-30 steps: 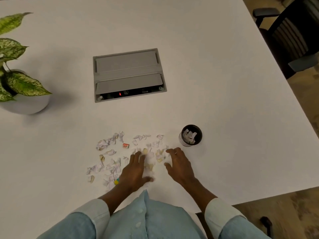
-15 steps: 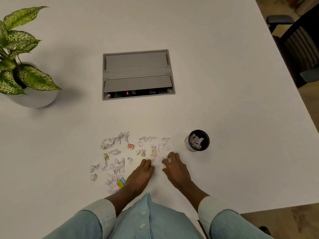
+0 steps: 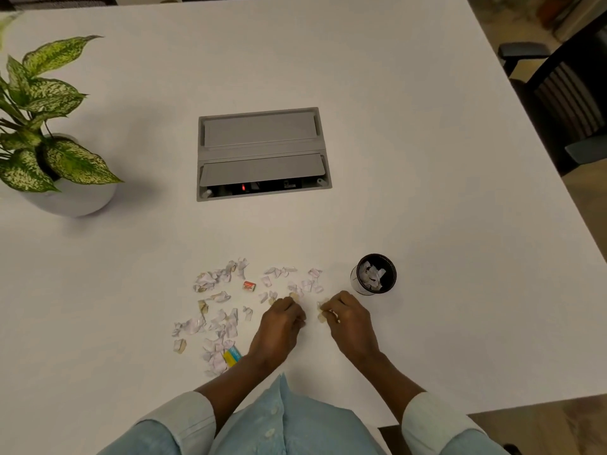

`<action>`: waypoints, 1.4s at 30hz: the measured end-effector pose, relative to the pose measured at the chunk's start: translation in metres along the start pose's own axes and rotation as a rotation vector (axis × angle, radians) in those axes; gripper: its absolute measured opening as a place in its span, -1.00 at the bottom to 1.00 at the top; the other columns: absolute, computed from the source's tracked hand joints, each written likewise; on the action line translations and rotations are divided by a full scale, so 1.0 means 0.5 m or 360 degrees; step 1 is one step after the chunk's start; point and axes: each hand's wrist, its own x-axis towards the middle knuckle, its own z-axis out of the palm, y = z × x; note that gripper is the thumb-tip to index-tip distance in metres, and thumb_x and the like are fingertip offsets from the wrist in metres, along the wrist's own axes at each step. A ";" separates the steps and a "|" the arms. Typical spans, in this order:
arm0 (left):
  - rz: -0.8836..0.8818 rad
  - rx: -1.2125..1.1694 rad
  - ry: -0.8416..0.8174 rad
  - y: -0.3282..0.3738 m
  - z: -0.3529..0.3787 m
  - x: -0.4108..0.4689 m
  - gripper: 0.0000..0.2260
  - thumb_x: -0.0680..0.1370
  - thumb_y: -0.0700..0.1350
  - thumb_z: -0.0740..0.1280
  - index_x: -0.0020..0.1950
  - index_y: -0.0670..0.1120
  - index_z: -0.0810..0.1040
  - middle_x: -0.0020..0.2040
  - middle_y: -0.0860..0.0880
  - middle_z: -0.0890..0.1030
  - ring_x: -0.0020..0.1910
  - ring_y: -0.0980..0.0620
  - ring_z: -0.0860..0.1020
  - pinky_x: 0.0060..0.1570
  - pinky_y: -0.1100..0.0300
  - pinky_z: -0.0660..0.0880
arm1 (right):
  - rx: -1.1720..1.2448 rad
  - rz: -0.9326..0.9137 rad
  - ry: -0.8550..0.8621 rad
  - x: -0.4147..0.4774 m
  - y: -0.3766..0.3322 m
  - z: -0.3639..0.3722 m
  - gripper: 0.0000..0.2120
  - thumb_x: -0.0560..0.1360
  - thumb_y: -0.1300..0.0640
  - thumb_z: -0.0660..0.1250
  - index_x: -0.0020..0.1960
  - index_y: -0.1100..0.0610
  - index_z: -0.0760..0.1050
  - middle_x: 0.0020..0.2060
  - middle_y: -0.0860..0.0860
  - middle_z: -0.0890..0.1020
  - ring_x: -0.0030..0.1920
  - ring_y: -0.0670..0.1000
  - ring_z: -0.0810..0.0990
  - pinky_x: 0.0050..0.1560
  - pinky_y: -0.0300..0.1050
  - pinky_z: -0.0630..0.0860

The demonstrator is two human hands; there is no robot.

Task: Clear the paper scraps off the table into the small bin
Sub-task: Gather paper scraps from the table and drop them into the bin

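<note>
Near the small bin (image 3: 393, 276), right hand (image 3: 351, 323) pinches paper scraps (image 3: 322, 317); left hand (image 3: 279, 326), farther off, curled, grip unclear.

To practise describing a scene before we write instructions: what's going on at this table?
A person at a white table is picking up paper scraps by hand. The right hand pinches a few tan pieces just short of the small bin, and the left hand curls round more beside it. The bin already holds some scraps, but most lie scattered on the table, mainly to the person's left.
</note>
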 end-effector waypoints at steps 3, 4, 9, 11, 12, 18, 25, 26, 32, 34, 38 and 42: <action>-0.0049 -0.0217 0.0131 0.047 -0.006 0.030 -0.95 0.55 -0.29 0.50 -0.07 -0.16 0.69 -0.09 -0.06 0.67 -0.15 0.02 0.59 -0.14 0.14 0.61 | 0.0104 0.0074 0.0173 -0.005 -0.007 -0.039 -0.89 0.45 0.32 0.52 -0.05 0.17 0.70 -0.11 -0.01 0.65 -0.13 -0.10 0.62 -0.12 -0.33 0.59; -0.0066 -0.0279 0.0164 0.065 -0.009 0.041 -0.95 0.55 -0.28 0.50 -0.07 -0.15 0.69 -0.09 -0.04 0.67 -0.16 0.05 0.59 -0.14 0.14 0.61 | 0.0141 0.0111 0.0223 -0.006 -0.008 -0.053 -0.88 0.45 0.31 0.53 -0.05 0.16 0.69 -0.11 -0.03 0.65 -0.13 -0.12 0.62 -0.11 -0.35 0.58; -0.0059 -0.0478 0.0252 0.148 -0.020 0.113 -0.91 0.54 -0.30 0.48 -0.11 -0.13 0.66 -0.12 -0.02 0.67 -0.19 0.05 0.63 -0.18 0.07 0.64 | 0.0261 0.0291 0.0509 0.004 0.009 -0.124 -0.85 0.44 0.28 0.55 -0.04 0.11 0.70 -0.11 -0.01 0.67 -0.22 -0.09 0.66 -0.18 -0.10 0.67; -0.0015 -0.0492 0.0239 0.177 -0.016 0.146 -0.89 0.53 -0.32 0.46 -0.13 -0.13 0.65 -0.14 -0.04 0.66 -0.20 0.02 0.63 -0.20 0.04 0.63 | 0.0246 0.0365 0.0612 0.015 0.022 -0.148 -0.86 0.44 0.28 0.54 -0.05 0.10 0.70 -0.13 0.00 0.66 -0.23 -0.09 0.66 -0.18 -0.07 0.66; -0.0004 -0.0490 0.0234 0.190 -0.011 0.164 -0.88 0.52 -0.33 0.46 -0.14 -0.12 0.65 -0.14 -0.03 0.66 -0.21 0.02 0.62 -0.21 0.06 0.61 | 0.0237 0.0392 0.0650 0.023 0.028 -0.158 -0.86 0.44 0.28 0.55 -0.05 0.10 0.70 -0.14 0.00 0.66 -0.23 -0.08 0.66 -0.17 -0.07 0.66; -0.0060 -0.0433 0.0124 0.241 0.037 0.249 -0.85 0.47 -0.35 0.39 -0.18 -0.11 0.65 -0.19 0.00 0.66 -0.23 0.06 0.58 -0.18 0.01 0.59 | 0.0114 0.0521 0.0639 0.070 0.065 -0.188 -0.85 0.44 0.31 0.52 -0.06 0.10 0.70 -0.11 0.04 0.68 -0.19 0.00 0.67 -0.14 -0.16 0.59; 0.0034 -0.0386 -0.0013 0.246 0.052 0.263 -0.91 0.53 -0.29 0.40 -0.11 -0.14 0.68 -0.17 -0.03 0.73 -0.18 -0.01 0.66 -0.08 -0.08 0.62 | 0.0061 0.0551 0.0533 0.074 0.078 -0.182 -0.88 0.50 0.27 0.41 -0.04 0.09 0.65 -0.15 0.03 0.69 -0.17 0.02 0.65 -0.17 -0.18 0.54; 0.0039 -0.0384 0.0006 0.241 0.048 0.259 -0.92 0.54 -0.26 0.41 -0.07 -0.12 0.69 -0.14 -0.02 0.73 -0.14 0.00 0.66 -0.04 -0.05 0.63 | 0.0056 0.0556 0.0536 0.071 0.078 -0.181 -0.86 0.50 0.29 0.38 -0.03 0.08 0.64 -0.13 0.02 0.69 -0.16 0.02 0.65 -0.15 -0.14 0.58; -0.0066 -0.0229 0.0204 0.140 0.022 0.198 -0.92 0.54 -0.09 0.50 0.00 -0.01 0.65 -0.01 0.08 0.64 0.01 0.08 0.55 -0.04 0.12 0.53 | 0.0022 0.0438 0.0593 0.046 0.057 -0.165 -0.84 0.50 0.29 0.40 -0.03 0.05 0.62 -0.09 -0.04 0.66 -0.14 -0.02 0.66 -0.17 -0.10 0.62; -0.0169 -0.0123 0.0175 0.080 0.011 0.163 -0.88 0.53 -0.05 0.51 0.02 0.00 0.62 0.03 0.10 0.60 0.06 0.07 0.52 -0.07 0.11 0.52 | 0.0082 0.0324 0.0540 0.031 0.039 -0.142 -0.85 0.49 0.29 0.42 -0.04 0.06 0.62 -0.07 -0.05 0.66 -0.14 -0.05 0.65 -0.15 -0.12 0.64; -0.0351 0.0158 0.0013 -0.023 -0.004 0.089 -0.71 0.50 0.00 0.53 0.16 -0.01 0.57 0.22 0.03 0.55 0.25 -0.03 0.48 -0.07 0.00 0.62 | 0.0169 0.0256 0.0163 0.001 0.014 -0.069 -0.85 0.52 0.21 0.41 0.05 0.01 0.61 -0.03 -0.10 0.60 -0.17 -0.12 0.62 -0.13 -0.07 0.64; -0.0443 0.0313 -0.0160 -0.076 -0.008 0.044 -0.41 0.49 0.12 0.54 0.43 -0.04 0.44 0.47 -0.04 0.40 0.44 -0.10 0.37 0.09 -0.04 0.65 | -0.0005 0.0341 -0.0240 -0.018 0.017 0.003 -0.63 0.53 0.01 0.43 0.30 -0.04 0.45 0.17 -0.03 0.52 0.08 0.01 0.62 0.06 0.00 0.62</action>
